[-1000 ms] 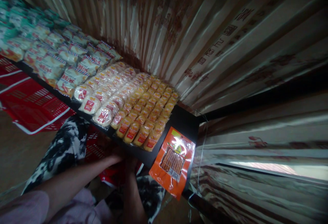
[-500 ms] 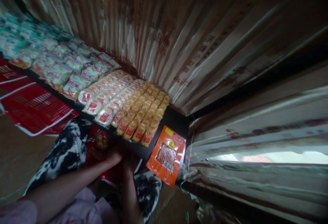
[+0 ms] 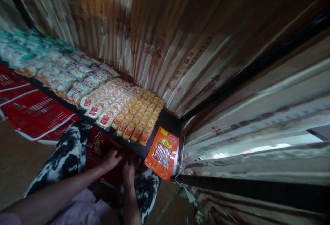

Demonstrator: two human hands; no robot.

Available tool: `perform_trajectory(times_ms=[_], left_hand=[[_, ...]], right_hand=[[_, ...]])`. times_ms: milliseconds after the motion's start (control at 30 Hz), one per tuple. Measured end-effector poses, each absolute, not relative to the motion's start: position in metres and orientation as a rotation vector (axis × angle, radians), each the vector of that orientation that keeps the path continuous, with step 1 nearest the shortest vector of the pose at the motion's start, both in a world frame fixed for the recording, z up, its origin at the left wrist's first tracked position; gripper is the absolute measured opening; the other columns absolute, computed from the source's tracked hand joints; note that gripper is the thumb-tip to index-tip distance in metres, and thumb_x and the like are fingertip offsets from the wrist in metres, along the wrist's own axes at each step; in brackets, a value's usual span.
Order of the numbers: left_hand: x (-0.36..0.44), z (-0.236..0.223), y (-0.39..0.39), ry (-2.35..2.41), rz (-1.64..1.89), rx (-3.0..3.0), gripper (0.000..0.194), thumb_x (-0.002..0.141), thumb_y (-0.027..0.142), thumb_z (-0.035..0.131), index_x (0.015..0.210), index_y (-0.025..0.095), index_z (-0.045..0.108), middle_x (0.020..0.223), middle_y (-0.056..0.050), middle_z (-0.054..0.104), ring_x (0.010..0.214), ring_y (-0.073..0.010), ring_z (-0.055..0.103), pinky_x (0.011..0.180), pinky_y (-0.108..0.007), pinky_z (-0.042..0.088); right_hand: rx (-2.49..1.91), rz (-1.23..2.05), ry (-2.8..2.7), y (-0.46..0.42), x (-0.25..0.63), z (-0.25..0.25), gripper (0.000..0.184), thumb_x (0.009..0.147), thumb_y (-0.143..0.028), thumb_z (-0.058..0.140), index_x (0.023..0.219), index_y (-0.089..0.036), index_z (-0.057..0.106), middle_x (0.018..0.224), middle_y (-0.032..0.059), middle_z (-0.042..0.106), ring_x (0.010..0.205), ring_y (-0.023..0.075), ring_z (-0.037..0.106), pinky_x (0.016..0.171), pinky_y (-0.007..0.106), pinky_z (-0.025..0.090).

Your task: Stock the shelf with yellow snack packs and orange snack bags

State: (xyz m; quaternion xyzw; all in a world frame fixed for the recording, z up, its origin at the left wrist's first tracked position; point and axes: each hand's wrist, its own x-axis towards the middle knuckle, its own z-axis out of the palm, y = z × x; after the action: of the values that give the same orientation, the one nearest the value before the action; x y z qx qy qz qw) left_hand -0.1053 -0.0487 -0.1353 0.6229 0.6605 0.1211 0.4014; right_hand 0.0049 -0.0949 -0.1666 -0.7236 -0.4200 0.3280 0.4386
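Observation:
My left hand (image 3: 111, 160) is over a red basket (image 3: 90, 159) on the floor between my knees, its fingers bent and closed. Close beside it, my right hand (image 3: 129, 170) is also closed, with its fingertips in shadow. What either hand holds is too dark to make out. A small yellowish packet (image 3: 98, 147) lies in the basket, left of my left hand. Just above both hands runs the front edge of a black shelf (image 3: 136, 148). On the shelf, nearest my right hand, is an orange snack pouch (image 3: 163, 153) with a clear window.
Rows of yellow wrapped cakes (image 3: 139, 116), white round wrapped cakes (image 3: 107, 116) and pale blue snack bags (image 3: 79, 89) fill the shelf, with green bags (image 3: 18, 51) at the far left. More red baskets (image 3: 43, 111) stand left. A pleated printed curtain (image 3: 160, 46) hangs behind.
My view has shifted, so the pouch and curtain sit further left. Both hands have come out a little from beneath the shelf edge and show more clearly.

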Motion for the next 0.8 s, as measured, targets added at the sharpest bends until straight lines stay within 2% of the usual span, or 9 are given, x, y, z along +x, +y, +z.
perform_trajectory(times_ms=[167, 300, 467, 633, 800], left_hand=[[-0.11, -0.132, -0.048, 1.653, 0.362, 1.577, 0.025, 0.078, 0.022, 0.054, 0.098, 0.015, 0.066, 0.111, -0.014, 0.067, 0.109, -0.0258, 0.061, 0.096, -0.033, 0.042], [-0.115, -0.129, -0.048, 1.644, 0.375, 1.548, 0.027, 0.078, 0.029, 0.055, 0.097, 0.013, 0.063, 0.108, -0.017, 0.068, 0.107, -0.0282, 0.062, 0.094, -0.035, 0.043], [-0.123, -0.123, -0.049, 1.549, 0.464, 1.549, 0.017, 0.077, 0.035, 0.053, 0.082, 0.02, 0.059, 0.089, -0.006, 0.071, 0.088, -0.0203, 0.066, 0.082, -0.027, 0.047], [-0.128, -0.125, -0.051, 1.425, 0.643, 1.483, 0.02, 0.074, 0.041, 0.051, 0.072, 0.022, 0.052, 0.077, -0.003, 0.067, 0.077, -0.0181, 0.063, 0.074, -0.026, 0.048], [-0.13, -0.125, -0.054, 1.347, 0.707, 1.387, 0.031, 0.07, 0.047, 0.049, 0.084, 0.02, 0.054, 0.083, -0.005, 0.067, 0.082, -0.0205, 0.064, 0.077, -0.028, 0.048]], right_hand=[[-1.781, 0.884, -0.972, -0.095, 0.003, -0.144, 0.027, 0.077, -0.025, 0.046, 0.082, -0.019, 0.072, 0.084, 0.0109, 0.073, 0.079, 0.0227, 0.067, 0.074, 0.031, 0.049], [-1.736, 0.919, -0.944, -0.094, 0.0, -0.133, 0.025, 0.076, -0.026, 0.047, 0.077, -0.017, 0.071, 0.08, 0.0102, 0.073, 0.075, 0.0222, 0.067, 0.071, 0.03, 0.05], [-1.691, 0.939, -0.916, -0.095, -0.003, -0.129, 0.023, 0.076, -0.03, 0.05, 0.075, -0.017, 0.069, 0.075, 0.0085, 0.071, 0.07, 0.0212, 0.066, 0.065, 0.028, 0.05], [-1.644, 0.932, -0.916, -0.098, -0.005, -0.121, 0.021, 0.077, -0.034, 0.052, 0.073, -0.019, 0.067, 0.07, 0.0041, 0.069, 0.065, 0.0179, 0.063, 0.061, 0.025, 0.048], [-1.555, 0.971, -0.955, -0.097, -0.007, -0.108, 0.019, 0.077, -0.034, 0.051, 0.071, -0.02, 0.063, 0.067, 0.0006, 0.066, 0.063, 0.0151, 0.059, 0.061, 0.024, 0.046]])
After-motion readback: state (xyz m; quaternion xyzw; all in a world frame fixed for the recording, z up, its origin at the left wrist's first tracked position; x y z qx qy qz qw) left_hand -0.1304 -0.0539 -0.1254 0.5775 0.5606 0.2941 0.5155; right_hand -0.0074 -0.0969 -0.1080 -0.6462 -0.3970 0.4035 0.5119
